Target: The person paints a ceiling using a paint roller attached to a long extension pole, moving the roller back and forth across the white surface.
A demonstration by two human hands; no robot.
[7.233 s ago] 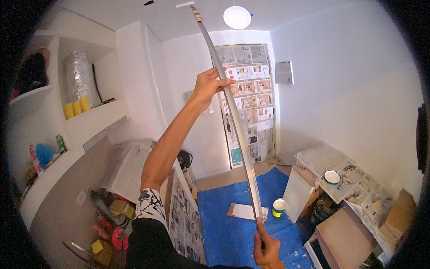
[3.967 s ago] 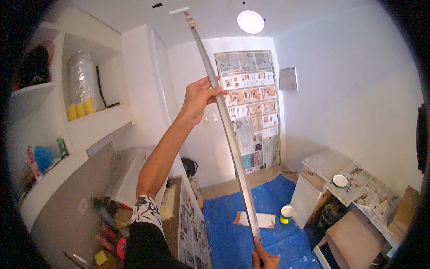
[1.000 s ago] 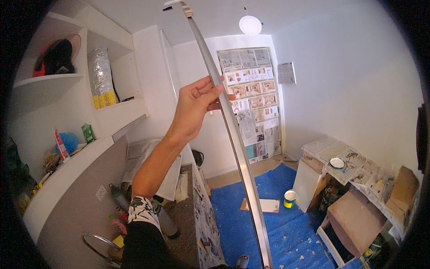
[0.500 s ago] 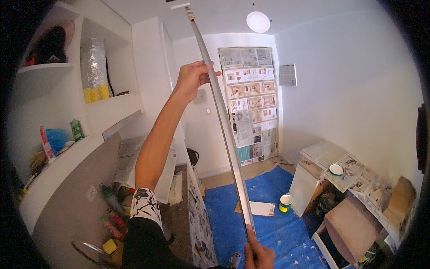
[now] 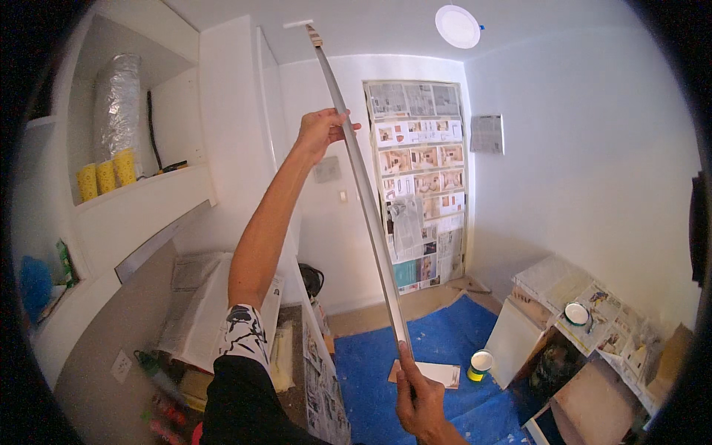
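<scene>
right hand (image 5: 420, 399), out of view one second ago, now in frame, fingers closed round metal pole (image 5: 368, 199) near lower end; left hand (image 5: 319, 133) pinches it higher, wide spacing likely steadying length; upper end slants toward ceiling (image 5: 386, 30); blue sheet (image 5: 437, 335) below, probably protecting floor

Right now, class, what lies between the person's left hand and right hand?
A stretch of long grey pole runs between them: the left hand holds it higher up, the right hand lower down. The head view shows this.
</scene>
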